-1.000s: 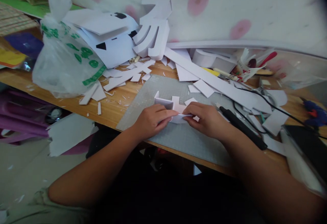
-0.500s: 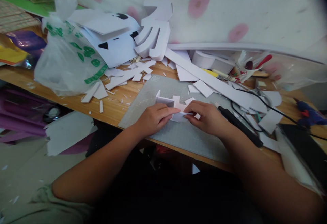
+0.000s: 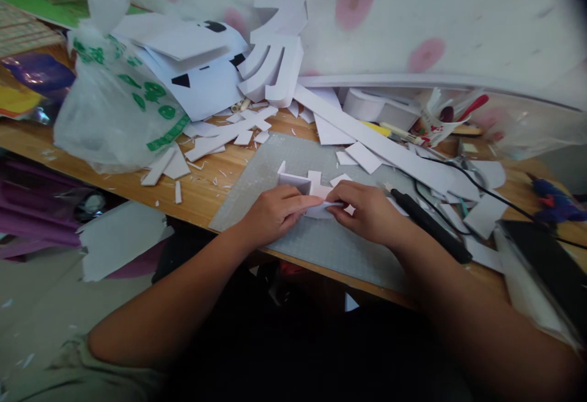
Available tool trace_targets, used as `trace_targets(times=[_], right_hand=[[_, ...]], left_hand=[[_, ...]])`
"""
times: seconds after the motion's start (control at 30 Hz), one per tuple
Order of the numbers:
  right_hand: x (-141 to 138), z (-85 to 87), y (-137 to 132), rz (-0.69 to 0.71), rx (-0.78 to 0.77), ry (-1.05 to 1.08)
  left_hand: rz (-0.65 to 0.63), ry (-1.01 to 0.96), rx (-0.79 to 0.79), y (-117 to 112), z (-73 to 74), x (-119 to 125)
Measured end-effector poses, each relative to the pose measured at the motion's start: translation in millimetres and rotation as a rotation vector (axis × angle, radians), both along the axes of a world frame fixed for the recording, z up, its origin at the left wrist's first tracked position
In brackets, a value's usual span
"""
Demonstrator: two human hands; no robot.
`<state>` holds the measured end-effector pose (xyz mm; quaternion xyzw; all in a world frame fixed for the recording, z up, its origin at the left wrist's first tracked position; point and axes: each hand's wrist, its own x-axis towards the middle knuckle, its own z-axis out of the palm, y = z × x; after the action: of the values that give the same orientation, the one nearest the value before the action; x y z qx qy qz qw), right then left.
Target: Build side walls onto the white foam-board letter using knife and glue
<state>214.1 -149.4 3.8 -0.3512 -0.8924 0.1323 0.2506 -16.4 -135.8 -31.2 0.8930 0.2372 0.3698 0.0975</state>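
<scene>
Both hands work at a small white foam board piece [image 3: 314, 182] with raised walls, resting on the grey cutting mat [image 3: 342, 255] near the table's front edge. My left hand [image 3: 279, 211] closes on its near left side, the index finger stretched along the top edge. My right hand [image 3: 364, 209] pinches the near wall at its right end between thumb and fingers. The fingers hide part of the piece. Small white scraps [image 3: 340, 179] lie just behind my right hand. To its right rests a black-handled tool with a cord [image 3: 428, 226].
White offcuts [image 3: 229, 136] litter the wooden table. At the left stands a tied plastic bag [image 3: 114, 109]. Behind the mat are a long white strip [image 3: 385, 145] and curved white shapes [image 3: 275, 72]. A cup of tools [image 3: 438, 127] and a blue glue gun [image 3: 557, 200] are at the right.
My right hand has shifted slightly left along the near wall, closer to the left fingertips. My left hand keeps its hold. The whole view has moved a little.
</scene>
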Motion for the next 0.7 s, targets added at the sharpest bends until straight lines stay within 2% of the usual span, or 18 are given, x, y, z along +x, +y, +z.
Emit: trace_targets(times=[0.23,0.37,0.43,0.53,0.6,0.7], right_hand=[[-3.5,-3.9,0.7,-0.016,0.004,-0.004],[6.9,5.9,1.9,-0.010,-0.010,0.029],[24.1,12.7,-1.5,-0.139,0.042,0.057],[62.1,12.1,-15.9,-0.563,0.115,-0.070],[87.0,1.5,-30.2,-0.790,0.077,-0.331],[109.8,-20.2,-50.7,-0.930,-0.004,-0.571]], left_hand=[[-0.001,-0.014,0.029,0.2,-0.9,0.6],[-0.008,-0.023,0.033,1.5,-2.9,0.4],[-0.018,-0.032,0.027,2.3,-3.8,0.4],[-0.029,-0.045,0.019,3.5,-4.8,0.3],[-0.031,-0.048,0.014,4.2,-5.3,0.1],[-0.041,-0.052,-0.001,5.1,-6.2,-0.4]])
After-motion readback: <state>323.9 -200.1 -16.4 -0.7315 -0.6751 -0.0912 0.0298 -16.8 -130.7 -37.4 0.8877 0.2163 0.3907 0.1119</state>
